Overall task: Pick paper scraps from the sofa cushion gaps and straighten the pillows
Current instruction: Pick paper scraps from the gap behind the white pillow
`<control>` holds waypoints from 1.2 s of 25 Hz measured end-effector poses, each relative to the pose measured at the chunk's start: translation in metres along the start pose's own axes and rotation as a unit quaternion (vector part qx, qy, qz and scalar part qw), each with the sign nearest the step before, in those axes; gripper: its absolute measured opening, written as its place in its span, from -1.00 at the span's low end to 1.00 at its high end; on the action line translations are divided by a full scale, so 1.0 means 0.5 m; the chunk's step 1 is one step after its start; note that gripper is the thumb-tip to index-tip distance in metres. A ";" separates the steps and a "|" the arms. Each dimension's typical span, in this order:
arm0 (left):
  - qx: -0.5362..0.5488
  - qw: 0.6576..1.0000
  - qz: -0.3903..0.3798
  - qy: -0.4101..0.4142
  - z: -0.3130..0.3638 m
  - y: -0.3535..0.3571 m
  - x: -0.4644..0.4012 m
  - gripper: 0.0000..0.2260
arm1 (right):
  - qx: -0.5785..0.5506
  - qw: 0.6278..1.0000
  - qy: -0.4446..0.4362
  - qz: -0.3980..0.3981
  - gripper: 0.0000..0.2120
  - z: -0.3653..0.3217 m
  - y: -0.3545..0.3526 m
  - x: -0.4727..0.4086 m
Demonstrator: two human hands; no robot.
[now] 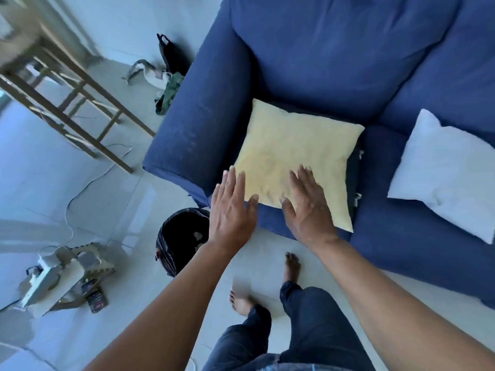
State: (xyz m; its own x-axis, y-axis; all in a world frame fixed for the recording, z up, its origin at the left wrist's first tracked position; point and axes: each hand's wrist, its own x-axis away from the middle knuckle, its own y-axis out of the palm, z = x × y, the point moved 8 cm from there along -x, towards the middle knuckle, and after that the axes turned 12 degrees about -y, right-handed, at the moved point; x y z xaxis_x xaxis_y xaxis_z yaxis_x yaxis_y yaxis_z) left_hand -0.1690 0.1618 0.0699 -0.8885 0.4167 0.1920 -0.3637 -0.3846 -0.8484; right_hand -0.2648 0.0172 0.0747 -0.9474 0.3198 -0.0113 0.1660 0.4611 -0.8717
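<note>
No grip here: both hands are flat, fingers straight, holding nothing. The right hand (308, 207) lies palm-down on the near part of the yellow pillow (292, 153), its fingers spread over the fabric. The left hand (233, 210) is stretched out at the pillow's near left corner, thumb touching or just beside the pillow's edge (whether the palm touches the seat cannot be told).

The yellow pillow lies flat on the left seat cushion of the blue sofa (348, 62), turned a little askew, close against the left armrest (192, 124). A dark cloth (355, 167) shows from under its right edge. A white pillow (444, 178) lies tilted on the next seat cushion, to the right, apart from the yellow one.

On the tiled floor (107, 196), just by the sofa's near left corner, stands a bin (184, 236) lined with a black bag, with pale scraps inside. The person stands barefoot in dark trousers before the sofa. Farther left are a wooden frame (67, 103), a white cable (80, 188) and a heap of boxes and devices (61, 277); bags (166, 68) lie behind the armrest.
</note>
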 end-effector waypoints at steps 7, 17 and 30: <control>-0.018 0.991 -0.088 0.094 0.269 0.136 0.006 -0.38 | 0.018 0.993 0.110 0.038 -0.41 0.217 -0.150 0.110; -0.066 0.970 -0.171 0.158 0.557 0.317 -0.012 -0.41 | -0.001 0.981 0.184 0.066 -0.42 0.483 -0.263 0.184; -0.096 0.949 -0.259 0.152 0.593 0.466 -0.134 -0.46 | -0.036 0.964 0.262 -0.001 -0.42 0.634 -0.172 0.146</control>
State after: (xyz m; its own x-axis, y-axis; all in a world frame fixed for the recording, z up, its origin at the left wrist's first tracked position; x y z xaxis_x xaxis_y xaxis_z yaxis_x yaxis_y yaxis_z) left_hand -0.2770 -0.2000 0.0057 -0.4728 0.7384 0.4807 -0.6461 0.0805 -0.7590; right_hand -0.4351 -0.2617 -0.0065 -0.6828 0.6846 0.2552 0.2015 0.5123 -0.8349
